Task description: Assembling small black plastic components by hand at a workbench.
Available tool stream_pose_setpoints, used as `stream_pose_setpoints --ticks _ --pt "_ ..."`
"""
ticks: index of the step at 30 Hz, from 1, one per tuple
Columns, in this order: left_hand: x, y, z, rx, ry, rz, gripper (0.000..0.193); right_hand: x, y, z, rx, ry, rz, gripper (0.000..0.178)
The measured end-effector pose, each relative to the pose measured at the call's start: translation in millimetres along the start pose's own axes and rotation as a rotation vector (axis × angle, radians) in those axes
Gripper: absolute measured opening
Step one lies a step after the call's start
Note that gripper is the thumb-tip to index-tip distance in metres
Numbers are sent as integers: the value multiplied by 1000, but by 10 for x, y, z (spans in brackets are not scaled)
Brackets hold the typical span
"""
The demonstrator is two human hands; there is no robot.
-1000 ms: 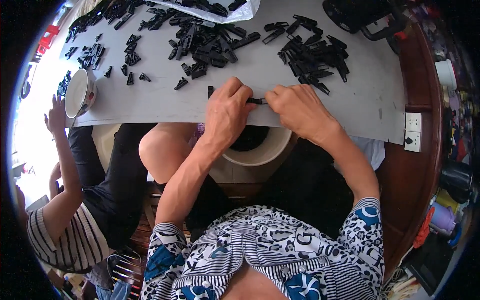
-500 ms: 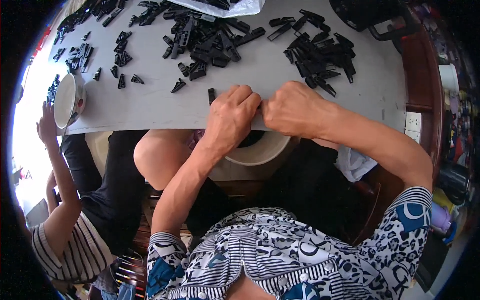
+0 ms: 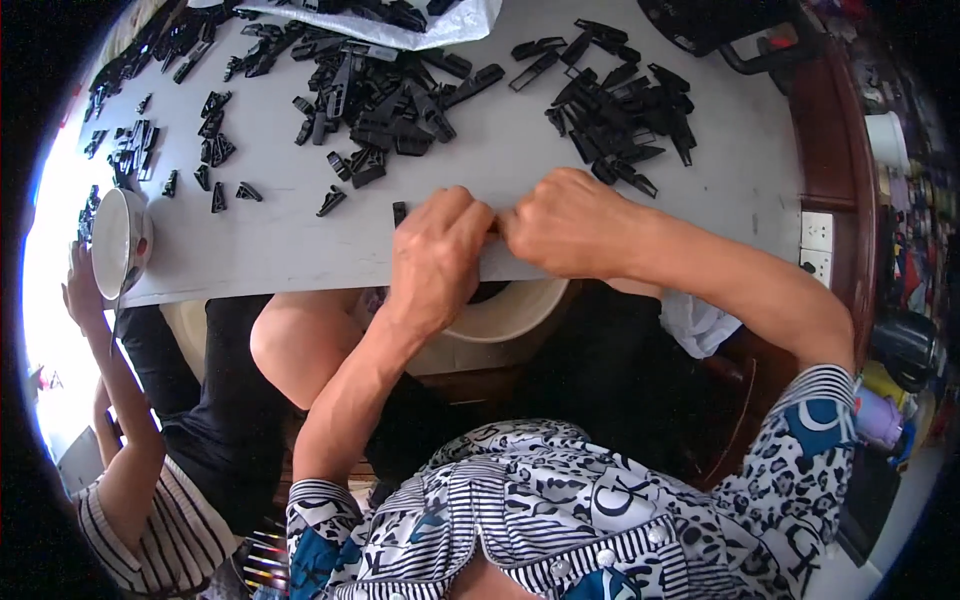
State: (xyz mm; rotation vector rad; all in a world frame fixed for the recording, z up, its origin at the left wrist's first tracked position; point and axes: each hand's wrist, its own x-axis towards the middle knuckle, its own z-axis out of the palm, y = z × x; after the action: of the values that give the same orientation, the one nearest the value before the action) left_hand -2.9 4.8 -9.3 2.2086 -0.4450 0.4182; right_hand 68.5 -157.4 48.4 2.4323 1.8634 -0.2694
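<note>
My left hand and my right hand meet at the table's near edge, both with fingers curled closed. Whatever they pinch between them is hidden by the fingers. A small black plastic piece lies on the table just beyond my left knuckles. Farther off is a large heap of black plastic clips, with a second heap of long black clip parts to its right. Below my hands a round pale basin shows partly, its inside mostly covered by my left hand.
Several loose small clips lie on the grey table toward the left. A white bowl stands at the left edge beside another person's hand. A silvery bag and a black object with a handle are at the back.
The whole view has shifted a little, so the table sits slightly lower and farther left. My hands stay closed together over the table edge.
</note>
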Motion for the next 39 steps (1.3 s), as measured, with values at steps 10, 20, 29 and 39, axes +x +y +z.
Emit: stream_pose_setpoints --ticks 10,20,29,39 --pt "89 164 -295 -244 17 -346 14 -433 -138 90 334 466 386 25" --pt "165 243 -252 -1350 -275 -673 17 -649 -334 112 391 491 343 22" --pt "19 356 -210 -115 23 23 17 -707 -784 343 326 506 402 16" --pt "-70 -113 -747 95 2 -232 25 -569 -1046 645 401 224 499 30"
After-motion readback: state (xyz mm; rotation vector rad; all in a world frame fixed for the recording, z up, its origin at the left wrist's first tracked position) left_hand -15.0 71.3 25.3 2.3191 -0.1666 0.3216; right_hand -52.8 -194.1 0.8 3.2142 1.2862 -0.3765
